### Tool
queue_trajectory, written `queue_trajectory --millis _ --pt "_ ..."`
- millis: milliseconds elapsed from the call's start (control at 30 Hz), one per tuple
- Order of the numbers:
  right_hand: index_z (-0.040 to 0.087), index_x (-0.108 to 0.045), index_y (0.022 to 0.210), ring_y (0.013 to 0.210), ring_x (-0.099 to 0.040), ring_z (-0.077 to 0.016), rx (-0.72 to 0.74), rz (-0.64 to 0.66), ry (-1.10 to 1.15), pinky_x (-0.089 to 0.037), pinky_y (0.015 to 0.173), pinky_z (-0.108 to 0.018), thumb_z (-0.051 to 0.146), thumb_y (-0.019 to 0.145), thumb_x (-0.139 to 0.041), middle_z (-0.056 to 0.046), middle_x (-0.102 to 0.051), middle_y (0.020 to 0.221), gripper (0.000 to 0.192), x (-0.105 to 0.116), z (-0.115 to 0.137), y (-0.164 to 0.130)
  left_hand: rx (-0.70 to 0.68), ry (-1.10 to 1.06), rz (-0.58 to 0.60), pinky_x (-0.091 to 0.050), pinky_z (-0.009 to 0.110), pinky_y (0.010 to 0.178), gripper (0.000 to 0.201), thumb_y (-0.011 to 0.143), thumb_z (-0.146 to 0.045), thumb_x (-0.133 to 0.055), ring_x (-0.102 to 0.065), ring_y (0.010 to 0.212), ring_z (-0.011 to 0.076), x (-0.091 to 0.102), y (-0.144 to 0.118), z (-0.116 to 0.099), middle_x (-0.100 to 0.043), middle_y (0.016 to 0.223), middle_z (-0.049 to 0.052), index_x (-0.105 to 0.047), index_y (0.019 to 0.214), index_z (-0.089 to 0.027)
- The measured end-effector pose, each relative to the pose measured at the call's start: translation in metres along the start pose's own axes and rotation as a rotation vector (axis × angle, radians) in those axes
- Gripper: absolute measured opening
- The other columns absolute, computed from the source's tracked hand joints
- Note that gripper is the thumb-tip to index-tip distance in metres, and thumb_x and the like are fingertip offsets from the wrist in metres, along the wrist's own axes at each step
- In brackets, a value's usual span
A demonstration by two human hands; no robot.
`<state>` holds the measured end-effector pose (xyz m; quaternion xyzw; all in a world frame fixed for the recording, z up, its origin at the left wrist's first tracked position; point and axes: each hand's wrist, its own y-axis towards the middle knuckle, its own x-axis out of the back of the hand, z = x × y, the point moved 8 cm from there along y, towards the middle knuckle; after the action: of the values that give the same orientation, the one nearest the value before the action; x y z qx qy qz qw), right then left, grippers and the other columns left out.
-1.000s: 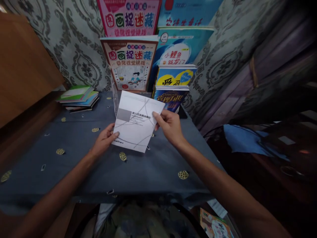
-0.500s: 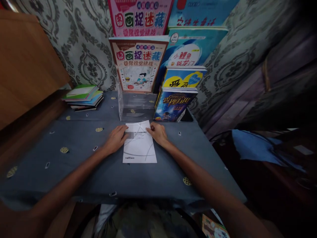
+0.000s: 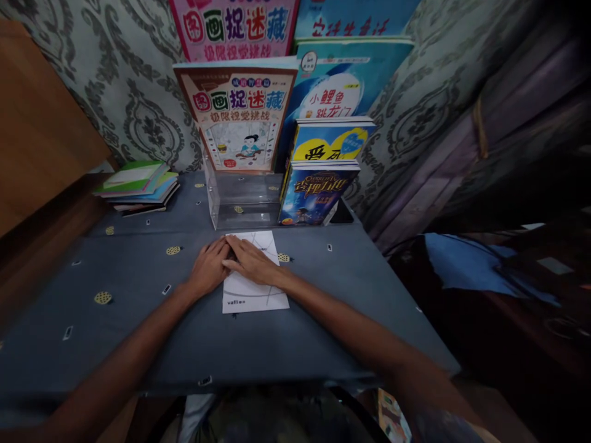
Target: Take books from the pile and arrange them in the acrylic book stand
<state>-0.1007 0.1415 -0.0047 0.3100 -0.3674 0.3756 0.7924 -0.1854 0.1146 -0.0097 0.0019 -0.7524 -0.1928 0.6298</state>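
Observation:
A white booklet [image 3: 256, 300] with thin grey curved lines and "valti" printed near its lower left corner lies flat on the table. My right hand [image 3: 253, 262] rests across its upper part, fingers stretched toward the left edge and thumb apart, covering most of the printed title. At that left edge is my left hand [image 3: 211, 266], lying palm down with its fingers extended. The fingertips of both hands meet near the booklet's upper left corner, where the exact contact is hidden.
Behind the booklet stands a clear acrylic rack [image 3: 212, 200] holding a brown-bordered picture book [image 3: 242, 123], a blue book [image 3: 318, 194] and several others. A stack of thin books [image 3: 138, 184] lies at the back left. The patterned grey cloth [image 3: 138, 332] covers the table.
My right hand has left the booklet's right edge and moved left across it to meet my left hand. The view has shifted slightly, so the rack appears further left.

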Motion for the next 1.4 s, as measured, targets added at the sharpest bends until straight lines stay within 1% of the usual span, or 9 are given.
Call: queue_trajectory --millis 100,267,433,600,800,933,1100,1233,1400 --pt "0.010 -0.028 0.157 0.152 -0.030 -0.0294 -0.047 -0.002 -0.029 -0.028 0.124 -0.053 0.061 0.103 -0.030 -0.022 -0.036 0.161 0.075 0.006 -0.024 -0.011 -0.004 -0.001 0.001 -0.043 0.051 0.110 0.046 0.096 -0.026 -0.043 -0.049 0.140 0.0304 -0.001 0.001 0.000 -0.055 0.148 0.017 -0.053 0.140 -0.015" --pt "0.014 -0.032 0.158 0.152 -0.031 -0.0289 -0.161 -0.028 -0.087 -0.025 0.125 -0.055 0.060 0.103 -0.025 -0.018 -0.037 0.162 0.072 0.033 -0.069 -0.045 0.006 0.017 0.020 -0.042 0.051 0.111 0.045 0.099 -0.031 -0.039 -0.048 0.141 0.0304 0.000 0.002 -0.002 -0.055 0.148 0.018 -0.055 0.137 -0.012" --pt "0.017 -0.037 0.156 0.151 -0.034 -0.0277 -0.202 -0.018 -0.055 -0.023 0.125 -0.057 0.049 0.105 -0.022 -0.013 -0.041 0.160 0.062 0.051 -0.092 -0.059 0.016 0.018 0.068 -0.039 0.052 0.114 0.048 0.099 -0.031 -0.037 -0.043 0.145 0.0300 0.002 0.003 -0.001 -0.052 0.151 0.018 -0.054 0.139 -0.012" --pt "0.021 -0.041 0.154 0.150 -0.036 -0.0255 -0.210 -0.028 -0.017 -0.022 0.126 -0.056 0.048 0.106 -0.019 -0.009 -0.044 0.159 0.060 0.051 -0.098 -0.056 -0.073 0.020 0.201 -0.027 0.053 0.122 0.055 0.102 -0.040 -0.032 -0.034 0.150 0.0283 -0.005 0.018 -0.010 -0.044 0.158 0.014 -0.046 0.148 -0.014" --pt "0.018 -0.040 0.154 0.151 -0.035 -0.0233 -0.207 -0.029 -0.024 -0.022 0.125 -0.053 0.047 0.107 -0.019 -0.011 -0.044 0.159 0.060 0.051 -0.096 -0.055 -0.270 -0.037 0.340 -0.020 0.049 0.125 0.058 0.105 -0.045 -0.025 -0.026 0.154 0.0232 -0.020 0.036 -0.055 -0.033 0.164 0.011 -0.035 0.156 -0.017" --pt "0.019 -0.042 0.153 0.151 -0.035 -0.0230 -0.209 -0.038 -0.038 -0.023 0.125 -0.052 0.042 0.107 -0.025 -0.009 -0.045 0.158 0.054 0.052 -0.092 -0.055 -0.416 -0.088 0.393 -0.013 0.054 0.126 0.056 0.107 -0.044 -0.024 -0.023 0.155 0.0229 -0.022 0.022 -0.089 -0.033 0.164 0.010 -0.035 0.156 -0.019" --pt "0.017 -0.043 0.152 0.150 -0.035 -0.0256 -0.202 -0.048 -0.077 -0.023 0.124 -0.055 0.039 0.105 -0.034 -0.011 -0.045 0.158 0.052 0.052 -0.086 -0.056 -0.558 -0.181 0.437 -0.005 0.057 0.126 0.049 0.107 -0.043 -0.031 -0.024 0.155 0.0223 -0.013 -0.010 -0.118 -0.036 0.163 0.005 -0.037 0.155 -0.032" --pt "0.015 -0.040 0.153 0.151 -0.033 -0.0262 -0.220 -0.040 -0.105 -0.023 0.124 -0.055 0.036 0.104 -0.039 -0.013 -0.042 0.160 0.054 0.054 -0.082 -0.057 -0.623 -0.248 0.496 -0.005 0.057 0.127 0.046 0.106 -0.040 -0.036 -0.024 0.155 0.0222 -0.003 -0.029 -0.134 -0.036 0.163 0.000 -0.041 0.152 -0.040" --pt "0.006 -0.038 0.153 0.152 -0.032 -0.0265 -0.222 -0.013 -0.130 -0.021 0.126 -0.052 0.033 0.102 -0.044 -0.019 -0.041 0.159 0.058 0.054 -0.077 -0.059 -0.659 -0.313 0.499 -0.007 0.057 0.127 0.045 0.106 -0.038 -0.035 -0.028 0.153 0.0214 0.004 -0.036 -0.137 -0.039 0.162 0.000 -0.043 0.151 -0.039"
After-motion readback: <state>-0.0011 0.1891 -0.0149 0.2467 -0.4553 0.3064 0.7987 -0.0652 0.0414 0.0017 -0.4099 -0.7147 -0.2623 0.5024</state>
